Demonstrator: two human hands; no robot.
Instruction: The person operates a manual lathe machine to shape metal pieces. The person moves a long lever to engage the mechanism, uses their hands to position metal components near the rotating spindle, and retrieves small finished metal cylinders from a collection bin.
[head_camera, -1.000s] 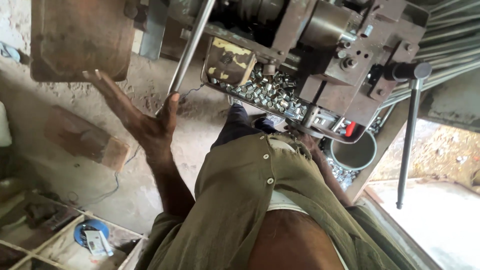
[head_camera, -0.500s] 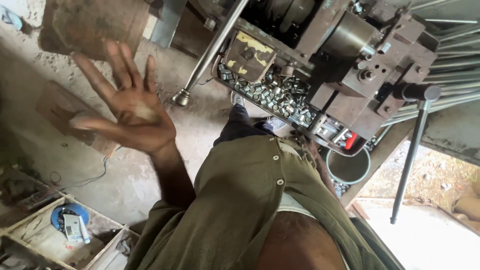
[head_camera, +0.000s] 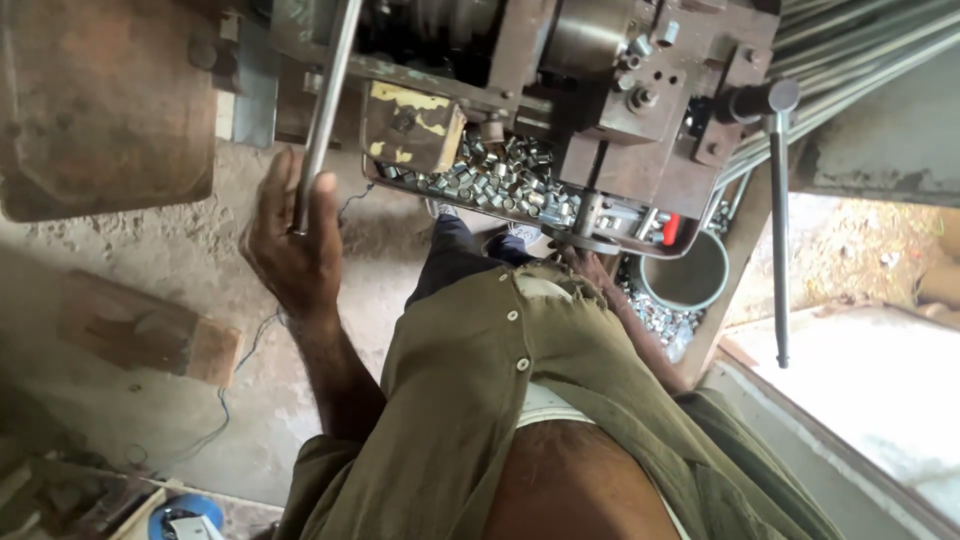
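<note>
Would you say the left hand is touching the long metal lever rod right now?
Touching: the head view shows the left hand wrapped around the lever rod.

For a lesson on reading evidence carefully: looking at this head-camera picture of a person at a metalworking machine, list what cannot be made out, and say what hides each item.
- Right hand, head view: mostly hidden behind the olive shirt; what it touches cannot be told.
- Steel lever in the left hand: upper end cut off by the top edge.
- Small metal pieces in the machine tray: too small to identify.
- Blue object: cut off by the bottom edge.
</note>
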